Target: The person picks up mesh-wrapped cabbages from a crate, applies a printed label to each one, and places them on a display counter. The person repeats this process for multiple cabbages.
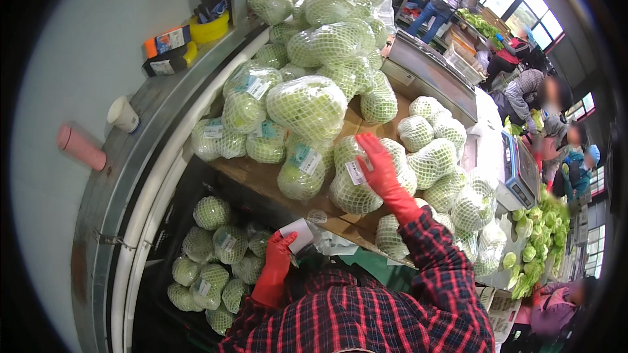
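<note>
My right hand (383,173), in a red rubber glove, lies with fingers stretched out against a pale green, round vegetable (350,196) in a white net and clear film. A white printed label (355,172) sits on that vegetable, beside the fingers. Lower down, my left hand (275,265), gloved in red as well, pinches a small stack or roll of white labels (297,235). Just left of the right hand's vegetable stands another netted one (302,180) bearing a blue-and-white label. Both are on a brown cardboard-covered table (350,124).
More netted vegetables (327,39) are piled high at the back; several fill a dark crate (173,235) at lower left. A ledge at left holds a paper cup (123,115), pink bottle (81,146) and yellow tape roll (209,27). A scale (520,170) and co-workers (523,95) are at right.
</note>
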